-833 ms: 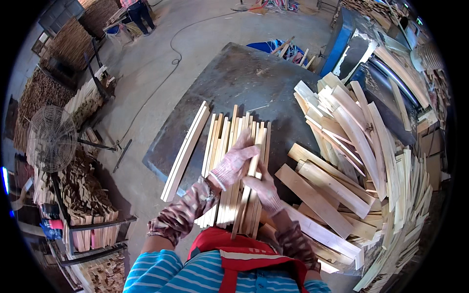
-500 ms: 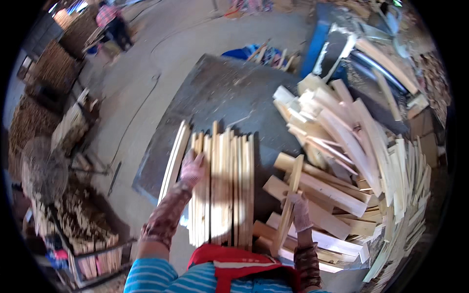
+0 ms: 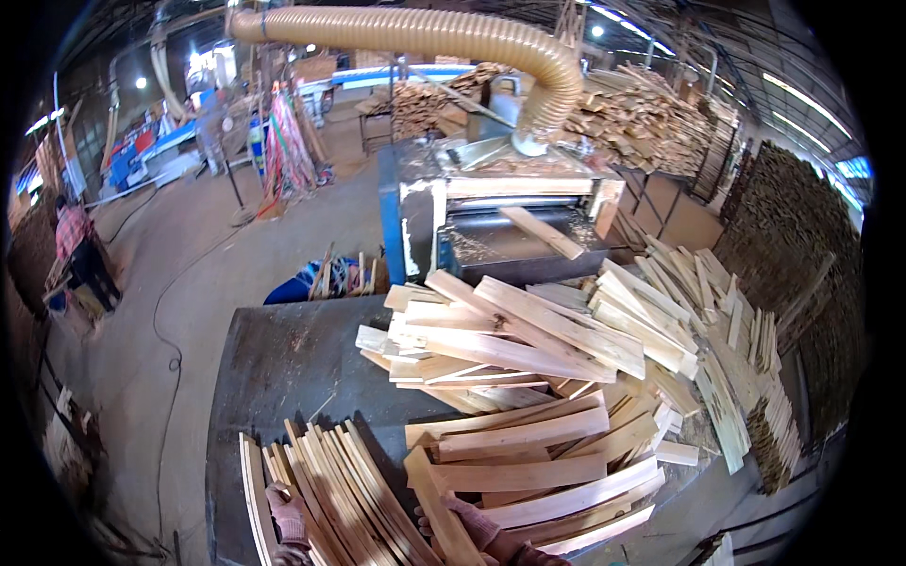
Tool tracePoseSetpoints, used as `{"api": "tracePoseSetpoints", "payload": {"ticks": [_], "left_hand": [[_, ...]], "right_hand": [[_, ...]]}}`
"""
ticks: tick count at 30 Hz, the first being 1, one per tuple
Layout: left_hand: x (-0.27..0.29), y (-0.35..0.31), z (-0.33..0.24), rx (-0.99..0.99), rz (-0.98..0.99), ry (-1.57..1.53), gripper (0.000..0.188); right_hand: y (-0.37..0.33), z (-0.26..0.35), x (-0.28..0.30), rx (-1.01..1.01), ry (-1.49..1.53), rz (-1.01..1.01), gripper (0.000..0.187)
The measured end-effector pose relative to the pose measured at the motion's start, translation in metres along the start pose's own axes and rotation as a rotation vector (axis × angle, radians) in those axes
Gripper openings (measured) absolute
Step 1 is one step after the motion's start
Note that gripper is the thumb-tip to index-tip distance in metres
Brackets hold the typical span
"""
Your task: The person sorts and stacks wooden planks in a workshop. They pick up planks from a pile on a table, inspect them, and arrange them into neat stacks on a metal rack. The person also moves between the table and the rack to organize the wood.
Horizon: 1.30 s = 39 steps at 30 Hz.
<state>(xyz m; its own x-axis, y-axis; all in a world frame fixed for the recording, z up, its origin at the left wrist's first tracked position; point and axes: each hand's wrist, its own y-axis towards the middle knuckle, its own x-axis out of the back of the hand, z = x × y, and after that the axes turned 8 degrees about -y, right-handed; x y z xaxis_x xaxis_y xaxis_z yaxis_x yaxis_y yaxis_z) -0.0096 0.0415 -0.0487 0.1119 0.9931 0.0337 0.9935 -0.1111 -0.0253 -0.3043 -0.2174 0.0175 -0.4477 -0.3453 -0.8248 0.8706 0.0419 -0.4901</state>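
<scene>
My right hand point(image 3: 475, 524), in a pale pink glove, is closed around a wooden board point(image 3: 437, 505) held at a slant at the front of the dark table point(image 3: 283, 363). Its fingertips show on the board's left edge. My left hand point(image 3: 287, 514), gloved alike, rests with fingers stretched out on the left side of a row of narrow wooden strips point(image 3: 351, 491). These strips lie side by side, pointing away from me. A few more strips point(image 3: 253, 495) lie just left of that hand. Loose boards point(image 3: 528, 429) are heaped to the right of the held one.
Beyond the table stands a planer-like machine point(image 3: 406, 222) with a board point(image 3: 543, 231) on its bed and a ribbed tan hose point(image 3: 396, 30) above. Stacked wood point(image 3: 783, 226) lines the right side. A person point(image 3: 80, 245) stands far left; a cable point(image 3: 170, 311) crosses the floor.
My view has swung up and to the right, bringing the machine and hose into sight. The right hand still holds a board; the left hand stays at the strips.
</scene>
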Motion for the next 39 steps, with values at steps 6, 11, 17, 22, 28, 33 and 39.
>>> {"api": "tracePoseSetpoints", "payload": {"ticks": [6,11,17,22,28,33,39], "left_hand": [[-0.016,0.006,-0.094,-0.086,0.239,-0.124,0.034],[-0.063,-0.022,-0.257,-0.067,0.511,-0.461,0.029],[-0.163,-0.074,-0.31,0.157,0.599,-0.58,0.023],[-0.165,-0.082,-0.256,0.262,0.659,-0.733,0.053],[-0.015,-0.018,-0.045,0.256,0.067,-0.113,0.074],[0.039,-0.095,-0.029,0.408,-0.17,0.627,0.08],[0.079,-0.123,0.063,0.43,-0.122,0.507,0.086]], "right_hand": [[0.03,-0.003,0.003,0.118,-0.393,-0.048,0.044],[0.061,0.0,-0.075,0.455,-0.401,0.137,0.075],[0.009,0.021,-0.164,0.968,-1.169,-0.082,0.108],[-0.029,0.049,-0.104,0.956,-1.511,-0.402,0.111],[-0.101,0.124,0.02,0.56,-2.179,-1.251,0.07],[-0.1,0.135,0.09,0.007,-2.414,-1.551,0.097],[-0.008,0.058,0.102,0.421,-2.84,-0.835,0.066]]}}
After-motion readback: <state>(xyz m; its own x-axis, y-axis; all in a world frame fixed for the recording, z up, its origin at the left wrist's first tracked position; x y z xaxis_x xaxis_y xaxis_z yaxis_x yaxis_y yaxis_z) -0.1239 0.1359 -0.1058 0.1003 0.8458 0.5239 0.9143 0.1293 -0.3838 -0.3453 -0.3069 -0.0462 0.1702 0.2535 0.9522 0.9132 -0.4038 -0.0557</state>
